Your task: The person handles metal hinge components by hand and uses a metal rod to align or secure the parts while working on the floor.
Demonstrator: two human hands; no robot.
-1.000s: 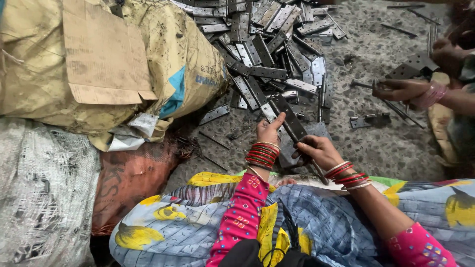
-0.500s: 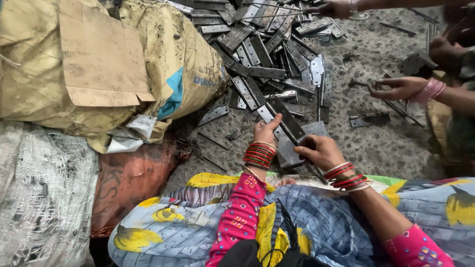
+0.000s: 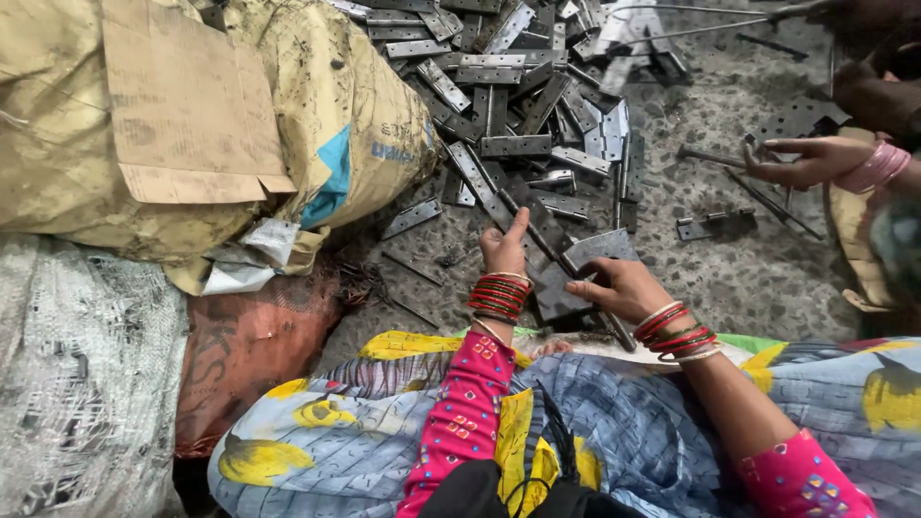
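My left hand (image 3: 505, 247) reaches forward over the floor, one finger stretched onto a long dark metal strip (image 3: 480, 187) at the near edge of a pile of flat metal pieces (image 3: 518, 96). My right hand (image 3: 619, 288) grips a dark grey metal plate (image 3: 576, 273) that rests tilted against my lap. Both wrists carry red bangles and pink sleeves. A thin metal rod (image 3: 614, 326) lies under the plate by my right hand.
A big dirty yellow sack (image 3: 192, 115) with a cardboard sheet lies at left, above a grey woven sack (image 3: 77, 384) and a reddish sack (image 3: 254, 345). Another person's hand (image 3: 806, 158) with a pink bangle holds metal parts at right. The floor (image 3: 748, 278) is speckled grey.
My left hand has stretched a finger further forward onto the strip. The view has shifted slightly downward. The other person's hand at right has moved a little.
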